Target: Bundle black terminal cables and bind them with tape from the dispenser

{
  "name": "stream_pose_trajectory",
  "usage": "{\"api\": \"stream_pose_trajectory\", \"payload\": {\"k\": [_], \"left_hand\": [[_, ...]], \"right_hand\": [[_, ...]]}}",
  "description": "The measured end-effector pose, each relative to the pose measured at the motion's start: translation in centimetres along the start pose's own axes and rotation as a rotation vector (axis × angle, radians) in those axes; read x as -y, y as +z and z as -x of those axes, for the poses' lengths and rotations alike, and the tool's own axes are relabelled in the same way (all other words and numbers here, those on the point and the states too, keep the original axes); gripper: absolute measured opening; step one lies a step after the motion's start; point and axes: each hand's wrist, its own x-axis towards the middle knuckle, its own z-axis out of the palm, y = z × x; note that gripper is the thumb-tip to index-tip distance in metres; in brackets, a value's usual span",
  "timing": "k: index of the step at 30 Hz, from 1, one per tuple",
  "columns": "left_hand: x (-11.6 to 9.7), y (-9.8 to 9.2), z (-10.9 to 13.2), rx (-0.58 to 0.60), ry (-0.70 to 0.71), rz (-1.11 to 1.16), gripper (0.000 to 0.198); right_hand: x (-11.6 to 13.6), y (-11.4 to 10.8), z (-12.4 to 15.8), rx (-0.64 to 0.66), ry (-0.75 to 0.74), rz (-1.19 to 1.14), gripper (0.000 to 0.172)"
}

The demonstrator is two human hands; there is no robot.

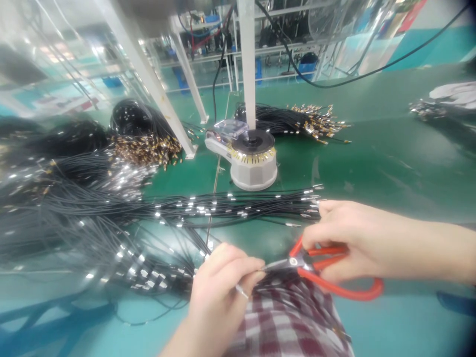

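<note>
My right hand (pixel 345 235) is closed around the red handles of a pair of scissors (pixel 312 265). Their blades point left and reach the fingertips of my left hand (pixel 226 277). That hand is pinched shut on a thin black cable, and a small silver piece (pixel 241 291) shows between its fingers. Exactly where the blades meet the cable is hidden by the fingers. Beyond both hands a long bundle of black cables (pixel 223 207) with silver ends lies across the table. More black cables rest below, over a checked cloth (pixel 275 317).
A white round tape dispenser (pixel 255 166) stands mid-table beside a white post (pixel 246 64). Behind it lies a cable bundle with gold tips (pixel 312 121). Heaps of cables (pixel 145 134) fill the left side. A white glove-like item (pixel 453 94) sits far right on the green table (pixel 390 163).
</note>
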Motion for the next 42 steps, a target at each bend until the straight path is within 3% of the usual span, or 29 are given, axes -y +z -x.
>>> {"api": "stream_pose_trajectory", "payload": {"k": [11, 19, 24, 27, 30, 31, 33, 34, 38, 42], "left_hand": [[0.1, 0.2, 0.0, 0.0, 0.006, 0.014, 0.019], [-0.2, 0.3, 0.0, -0.009, 0.02, 0.012, 0.018], [0.1, 0.4, 0.0, -0.006, -0.033, 0.052, 0.019], [0.1, 0.2, -0.1, -0.005, -0.146, 0.144, 0.018], [0.0, 0.1, -0.3, -0.036, -0.355, 0.28, 0.015], [0.0, 0.1, -0.3, -0.057, -0.423, 0.333, 0.014], [0.1, 0.0, -0.4, -0.088, -0.513, 0.435, 0.014], [0.2, 0.0, -0.4, -0.095, -0.534, 0.475, 0.015], [0.7, -0.5, -0.5, -0.1, -0.602, 0.543, 0.02], [1.1, -0.9, -0.3, -0.198, -0.825, 0.67, 0.023]], "right_hand": [[-0.3, 0.1, 0.2, -0.008, -0.042, -0.134, 0.017], [-0.3, 0.4, 0.2, -0.12, -0.147, 0.075, 0.024], [-0.2, 0.9, 0.1, -0.175, -0.198, 0.071, 0.025], [-1.6, 0.7, -0.4, -0.209, -0.117, -0.093, 0.018], [-5.4, 0.2, -1.5, -0.361, 0.133, -0.337, 0.019], [-7.0, 0.0, -2.0, -0.446, 0.262, -0.308, 0.023], [-10.2, -0.3, -3.1, -0.581, 0.549, -0.034, 0.028], [-11.6, -0.3, -3.7, -0.601, 0.598, 0.014, 0.027], [-14.8, -0.1, -5.6, -0.621, 0.599, 0.003, 0.012], [-13.8, 0.0, -6.7, -0.685, 0.524, -0.148, 0.018]]}}
